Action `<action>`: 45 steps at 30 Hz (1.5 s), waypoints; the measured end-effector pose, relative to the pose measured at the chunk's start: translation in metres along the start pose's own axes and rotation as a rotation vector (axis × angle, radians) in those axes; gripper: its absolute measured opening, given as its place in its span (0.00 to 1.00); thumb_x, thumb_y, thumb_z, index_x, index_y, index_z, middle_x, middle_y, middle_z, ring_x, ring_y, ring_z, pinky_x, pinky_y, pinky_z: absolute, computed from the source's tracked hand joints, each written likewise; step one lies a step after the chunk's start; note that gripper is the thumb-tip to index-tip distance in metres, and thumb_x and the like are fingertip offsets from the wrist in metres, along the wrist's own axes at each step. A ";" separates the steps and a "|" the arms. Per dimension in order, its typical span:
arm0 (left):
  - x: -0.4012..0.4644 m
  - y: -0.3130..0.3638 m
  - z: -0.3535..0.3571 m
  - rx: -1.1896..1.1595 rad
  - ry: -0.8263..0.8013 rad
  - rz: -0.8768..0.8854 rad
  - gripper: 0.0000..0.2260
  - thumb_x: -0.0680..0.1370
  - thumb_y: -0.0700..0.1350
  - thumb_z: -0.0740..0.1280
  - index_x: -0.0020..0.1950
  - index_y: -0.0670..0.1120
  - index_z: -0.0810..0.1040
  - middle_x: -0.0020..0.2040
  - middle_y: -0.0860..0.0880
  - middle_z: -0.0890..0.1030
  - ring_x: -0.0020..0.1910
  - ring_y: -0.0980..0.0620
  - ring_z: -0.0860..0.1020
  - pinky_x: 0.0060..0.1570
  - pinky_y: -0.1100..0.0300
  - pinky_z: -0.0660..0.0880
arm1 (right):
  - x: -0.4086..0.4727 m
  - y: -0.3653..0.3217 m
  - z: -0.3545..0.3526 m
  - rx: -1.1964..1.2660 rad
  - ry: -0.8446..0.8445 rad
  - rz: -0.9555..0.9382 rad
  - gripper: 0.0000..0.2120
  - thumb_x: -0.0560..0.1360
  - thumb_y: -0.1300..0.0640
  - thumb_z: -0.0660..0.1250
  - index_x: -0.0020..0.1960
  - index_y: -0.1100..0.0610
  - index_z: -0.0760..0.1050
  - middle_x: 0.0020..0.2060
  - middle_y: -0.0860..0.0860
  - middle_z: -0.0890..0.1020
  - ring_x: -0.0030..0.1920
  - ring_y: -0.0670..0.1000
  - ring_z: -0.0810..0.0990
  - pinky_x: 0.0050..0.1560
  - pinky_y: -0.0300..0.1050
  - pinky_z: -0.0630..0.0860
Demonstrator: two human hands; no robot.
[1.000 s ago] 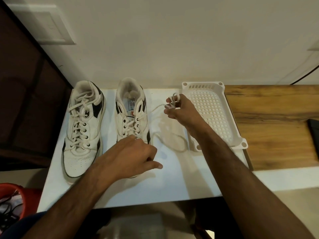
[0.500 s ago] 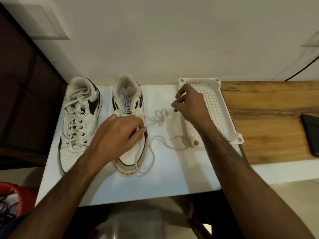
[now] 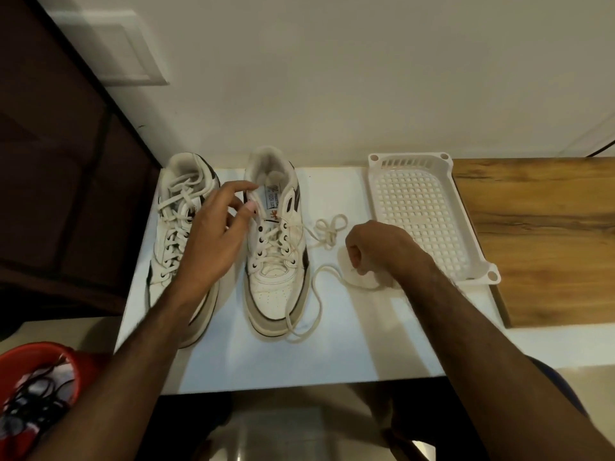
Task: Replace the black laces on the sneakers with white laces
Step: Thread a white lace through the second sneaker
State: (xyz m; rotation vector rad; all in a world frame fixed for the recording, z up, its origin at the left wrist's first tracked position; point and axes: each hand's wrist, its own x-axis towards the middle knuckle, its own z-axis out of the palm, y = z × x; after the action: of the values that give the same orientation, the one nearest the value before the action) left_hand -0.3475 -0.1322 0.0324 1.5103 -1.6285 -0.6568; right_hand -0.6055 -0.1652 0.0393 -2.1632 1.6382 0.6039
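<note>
Dropped from the tray, right hand [image 3: 372, 251] curls by the white lace [image 3: 319, 294] — grip unclear; left hand [image 3: 213, 241] lifted, fingers spread.

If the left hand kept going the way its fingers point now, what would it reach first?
Probably the tongue and collar of the right-hand sneaker: the left hand points up and to the right, fingertips already at its opening. Height above the shoe is unclear.
</note>
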 end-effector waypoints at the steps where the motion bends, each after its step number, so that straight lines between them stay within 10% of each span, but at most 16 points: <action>1: 0.000 0.001 0.002 0.010 -0.023 0.015 0.11 0.84 0.47 0.64 0.66 0.56 0.77 0.48 0.53 0.77 0.45 0.59 0.78 0.42 0.63 0.74 | 0.000 0.002 0.000 0.005 0.007 -0.004 0.09 0.72 0.63 0.75 0.42 0.51 0.78 0.45 0.48 0.84 0.46 0.51 0.83 0.46 0.46 0.78; 10: 0.005 0.008 0.005 0.004 -0.015 -0.033 0.09 0.79 0.45 0.72 0.56 0.51 0.75 0.39 0.50 0.79 0.33 0.56 0.79 0.34 0.64 0.74 | -0.018 -0.027 -0.030 1.109 0.264 -0.420 0.05 0.74 0.62 0.76 0.48 0.60 0.82 0.40 0.57 0.85 0.40 0.51 0.82 0.46 0.44 0.79; 17: 0.006 0.002 -0.004 -0.178 -0.064 -0.147 0.09 0.81 0.40 0.68 0.58 0.50 0.74 0.42 0.41 0.79 0.36 0.46 0.84 0.43 0.43 0.81 | -0.005 -0.073 -0.009 0.842 0.610 -0.326 0.03 0.74 0.58 0.75 0.46 0.52 0.84 0.44 0.43 0.81 0.40 0.42 0.78 0.42 0.33 0.72; 33: 0.004 0.000 -0.001 -0.266 -0.099 -0.167 0.10 0.80 0.34 0.67 0.57 0.47 0.74 0.42 0.46 0.75 0.35 0.43 0.83 0.41 0.49 0.81 | -0.004 -0.088 0.000 0.594 0.682 -0.241 0.03 0.75 0.53 0.73 0.48 0.47 0.85 0.43 0.41 0.78 0.40 0.40 0.72 0.37 0.28 0.62; 45: 0.001 0.003 -0.001 -0.317 -0.109 -0.192 0.10 0.80 0.33 0.68 0.56 0.44 0.73 0.44 0.38 0.74 0.34 0.43 0.84 0.38 0.53 0.81 | -0.009 -0.091 -0.002 0.228 0.856 -0.355 0.05 0.72 0.63 0.74 0.43 0.54 0.84 0.38 0.49 0.78 0.40 0.53 0.77 0.32 0.44 0.69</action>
State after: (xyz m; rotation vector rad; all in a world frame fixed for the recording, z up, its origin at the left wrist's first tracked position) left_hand -0.3478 -0.1328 0.0357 1.4247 -1.3882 -1.0664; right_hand -0.5193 -0.1348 0.0479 -2.5935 1.4744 -0.6731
